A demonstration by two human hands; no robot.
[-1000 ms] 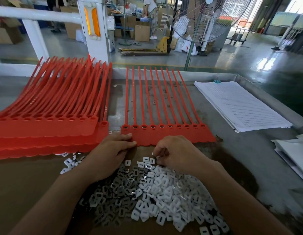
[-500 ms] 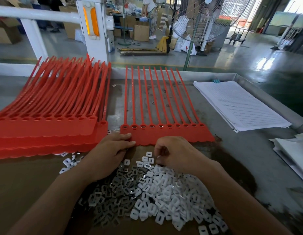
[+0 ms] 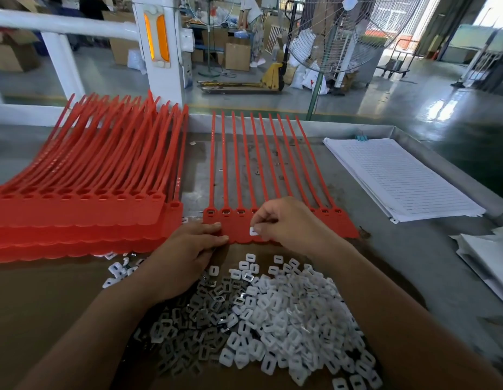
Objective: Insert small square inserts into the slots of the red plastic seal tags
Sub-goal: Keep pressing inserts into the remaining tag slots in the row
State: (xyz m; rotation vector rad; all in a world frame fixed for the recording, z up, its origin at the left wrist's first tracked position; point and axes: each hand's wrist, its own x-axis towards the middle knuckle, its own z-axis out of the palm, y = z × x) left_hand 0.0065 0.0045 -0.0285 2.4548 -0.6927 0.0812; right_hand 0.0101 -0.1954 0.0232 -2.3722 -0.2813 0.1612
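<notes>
**Right hand pinches an insert over the strip**

The strip [image 3: 236, 227] of red seal tags lies flat on the table [image 3: 413, 249], with its heads nearest the person and its thin tails running away toward the far rim. Every place below is given from this strip.

Left of the strip, just beside it, sits a stack [image 3: 84, 218] of like red tags. Their tails curve up and lean on the far rim.

At the strip's near left corner rests the left hand [image 3: 185, 249]. Its fingers are straight and pressed flat on the red edge, and they grip nothing.

The three slots at the strip's left end show pale fill. The slots further right are partly hidden, and I cannot tell whether they are filled.

Over the strip's middle is the right hand [image 3: 289, 223], its fingers curled. It pinches one white square insert [image 3: 253, 231] between thumb and fingertips, just above the flat red band and just short of the slots.

On the near side of the strip, between the two forearms, lies a loose pile [image 3: 272, 313] of inserts. The pile is white on its right and grey in shadow on its left.

Right of the strip, well apart, lies a sheaf of lined papers [image 3: 399, 175].

Beyond the strip, past the table rim, stand a white post [image 3: 160, 49] and a fan [image 3: 343, 32].
</notes>
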